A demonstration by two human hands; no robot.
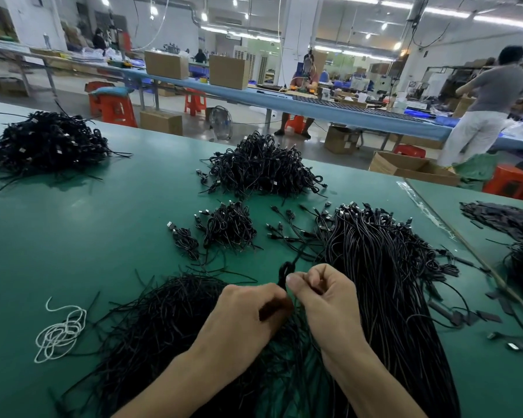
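Observation:
Both hands meet over the green table point(109, 230), holding one coiled black cable point(285, 271) between them. My left hand point(248, 312) grips the lower part of the coil, fingers curled under. My right hand point(323, 294) pinches it near the top with thumb and curled fingers. A loop of the coil sticks up above the fingers, and one end runs off toward a long bundle of straight black cables point(384, 282) on the right. Below my hands lies a heap of black twist ties point(163, 324).
Small piles of coiled cables point(230, 226) and a larger pile point(263, 167) lie ahead, another pile point(46, 143) at far left. A white string point(61, 330) rests at left. Dark cable parts point(501, 218) sit at right. People work at benches beyond the table.

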